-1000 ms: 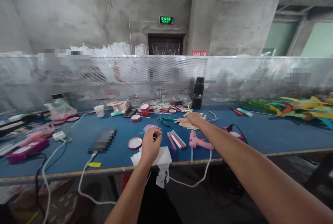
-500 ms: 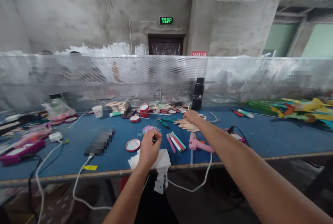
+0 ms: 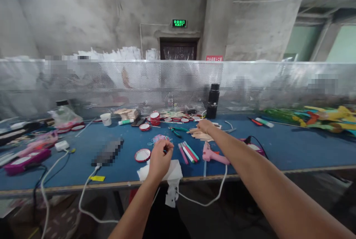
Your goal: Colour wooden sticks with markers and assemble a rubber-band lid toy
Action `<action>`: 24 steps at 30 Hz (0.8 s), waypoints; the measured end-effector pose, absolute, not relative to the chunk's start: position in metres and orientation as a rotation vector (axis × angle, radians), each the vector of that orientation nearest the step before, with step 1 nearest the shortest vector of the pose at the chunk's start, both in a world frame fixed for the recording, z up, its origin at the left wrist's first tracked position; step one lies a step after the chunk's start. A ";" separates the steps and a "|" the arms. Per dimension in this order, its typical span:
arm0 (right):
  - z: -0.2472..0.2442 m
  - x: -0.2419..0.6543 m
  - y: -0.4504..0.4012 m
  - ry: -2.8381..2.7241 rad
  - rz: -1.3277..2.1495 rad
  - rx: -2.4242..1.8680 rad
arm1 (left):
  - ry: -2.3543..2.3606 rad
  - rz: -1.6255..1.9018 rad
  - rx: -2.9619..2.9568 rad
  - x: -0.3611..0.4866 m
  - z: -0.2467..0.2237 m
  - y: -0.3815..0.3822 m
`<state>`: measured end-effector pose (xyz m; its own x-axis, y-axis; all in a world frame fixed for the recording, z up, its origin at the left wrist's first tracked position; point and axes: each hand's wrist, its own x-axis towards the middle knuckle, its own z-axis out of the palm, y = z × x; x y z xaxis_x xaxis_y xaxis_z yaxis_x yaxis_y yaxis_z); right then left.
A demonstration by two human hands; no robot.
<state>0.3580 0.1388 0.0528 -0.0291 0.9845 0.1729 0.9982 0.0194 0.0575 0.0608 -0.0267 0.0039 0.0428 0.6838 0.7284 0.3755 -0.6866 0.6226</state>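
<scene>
My left hand hovers above the white tissue near the table's front edge. Its fingers curl in to a pinch, and whatever may be between them is too small to make out. Just behind it lies a heap of small coloured rubber bands, and to its left a red-rimmed round lid. My right hand reaches out to the pile of wooden craft sticks, fingers bent down at its far side; their tips are hidden. Between my arms are several marker pens and a pink glue gun.
Green-handled pliers lie left of the sticks. A black flask stands before the perforated metal screen. On the left are a paper cup, a blurred dark device with a white cable, and a purple box.
Both hands stay almost in place; the right hand's fingers shift very slightly at the sticks. The whole view moves a little.
</scene>
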 end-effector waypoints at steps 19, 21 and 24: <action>0.066 0.229 0.046 -1.707 0.679 -1.282 | 1.073 1.902 1.552 0.061 -0.003 -0.023; 0.041 0.193 0.016 -1.656 0.736 -1.170 | 1.045 1.893 1.506 0.060 -0.003 -0.020; 0.009 0.156 -0.018 -1.586 0.723 -1.095 | 0.998 1.832 1.475 0.060 0.000 -0.017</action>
